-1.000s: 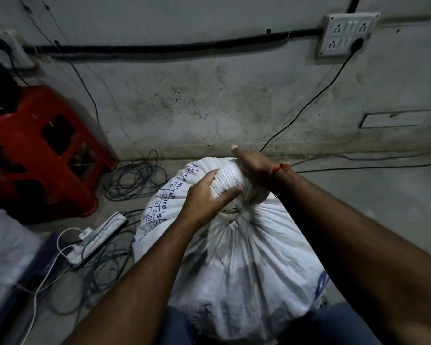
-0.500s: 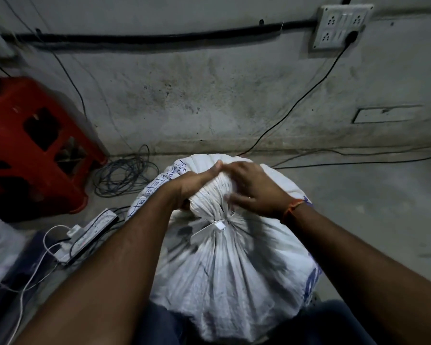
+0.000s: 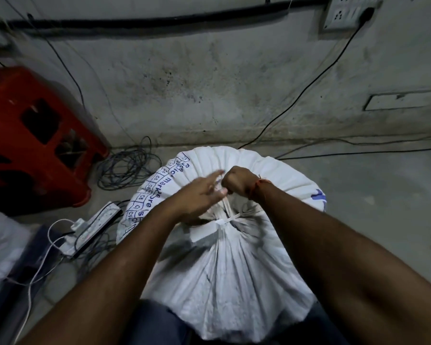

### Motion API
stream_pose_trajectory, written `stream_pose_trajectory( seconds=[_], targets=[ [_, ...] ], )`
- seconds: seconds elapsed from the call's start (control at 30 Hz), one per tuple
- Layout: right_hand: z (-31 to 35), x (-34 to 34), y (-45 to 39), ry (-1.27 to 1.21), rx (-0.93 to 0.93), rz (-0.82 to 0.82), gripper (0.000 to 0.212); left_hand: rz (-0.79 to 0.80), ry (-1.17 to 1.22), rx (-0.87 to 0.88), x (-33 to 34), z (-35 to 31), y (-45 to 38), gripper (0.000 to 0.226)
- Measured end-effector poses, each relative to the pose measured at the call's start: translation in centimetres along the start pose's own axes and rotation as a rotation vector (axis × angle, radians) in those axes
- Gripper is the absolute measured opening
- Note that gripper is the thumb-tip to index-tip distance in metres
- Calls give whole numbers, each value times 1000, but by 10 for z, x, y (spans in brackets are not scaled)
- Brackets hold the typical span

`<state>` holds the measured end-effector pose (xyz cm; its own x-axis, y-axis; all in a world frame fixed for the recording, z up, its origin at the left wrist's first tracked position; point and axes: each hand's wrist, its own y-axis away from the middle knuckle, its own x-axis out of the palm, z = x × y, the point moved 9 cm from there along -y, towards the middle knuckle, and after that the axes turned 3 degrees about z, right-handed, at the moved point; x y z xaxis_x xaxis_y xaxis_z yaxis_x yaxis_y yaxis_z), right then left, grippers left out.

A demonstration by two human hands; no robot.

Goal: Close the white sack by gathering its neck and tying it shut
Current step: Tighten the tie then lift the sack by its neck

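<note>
A full white woven sack (image 3: 224, 275) with blue print stands on the floor between my knees. Its neck (image 3: 225, 207) is bunched together, and a white strip tie (image 3: 224, 221) circles it below my hands. My right hand (image 3: 237, 181) is closed in a fist around the top of the gathered neck. My left hand (image 3: 199, 192) lies against the neck from the left, blurred, its fingers stretched out toward my right hand. Whether it grips the fabric is unclear.
A red plastic stool (image 3: 35, 135) lies on its side at the left by the wall. A coil of cable (image 3: 127, 165) and a white power strip (image 3: 92, 225) lie on the floor left of the sack. A black cord (image 3: 309, 85) runs to a wall socket (image 3: 346, 13).
My right hand went from pinching the neck with open fingers to a fist on its top. My left hand slid over the neck and spread its fingers. The tie has come into clear view.
</note>
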<state>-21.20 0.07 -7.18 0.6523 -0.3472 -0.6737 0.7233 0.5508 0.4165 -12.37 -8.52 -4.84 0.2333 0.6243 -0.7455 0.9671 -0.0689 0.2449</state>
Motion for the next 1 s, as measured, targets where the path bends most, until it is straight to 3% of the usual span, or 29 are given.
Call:
stream_pose_trajectory(
  seconds=[0.07, 0.13, 0.17, 0.3, 0.37, 0.47, 0.6, 0.7, 0.77, 0.83, 0.93, 1.0],
  targets=[
    [-19, 9, -11, -153, 48, 27, 17, 143, -126, 30, 25, 11, 1, 79],
    [-37, 18, -17, -212, 67, 36, 6, 129, -205, 11, 40, 23, -3, 77],
    [-44, 23, -18, -194, 49, 31, 15, 107, -202, -4, 44, 28, -7, 75],
    [-45, 22, -4, 153, -254, -203, 45, 66, -163, -60, 35, 45, -26, 71],
    [-47, 22, 5, 371, -313, -227, 56, 65, -279, -110, 32, 54, -31, 69],
    [-58, 26, 12, 477, -303, -35, 88, 32, -380, -168, 33, 63, -23, 68],
    [-69, 36, 20, 569, -275, 234, 142, 391, -344, -14, 46, 73, -4, 99],
    [-69, 47, 22, 627, -199, 272, 168, 531, -521, 26, 44, 84, 8, 134],
    [-68, 50, 18, 671, -144, 204, 167, 538, -603, -57, 51, 92, 9, 166],
    [-70, 51, 15, 703, -88, 133, 157, 426, -637, -152, 58, 95, 7, 178],
    [-78, 55, 13, 700, -64, 25, 141, 134, -620, -116, 66, 95, -6, 136],
    [-80, 59, 9, 644, -76, -67, 118, 44, -550, -82, 64, 99, -18, 106]
  ],
)
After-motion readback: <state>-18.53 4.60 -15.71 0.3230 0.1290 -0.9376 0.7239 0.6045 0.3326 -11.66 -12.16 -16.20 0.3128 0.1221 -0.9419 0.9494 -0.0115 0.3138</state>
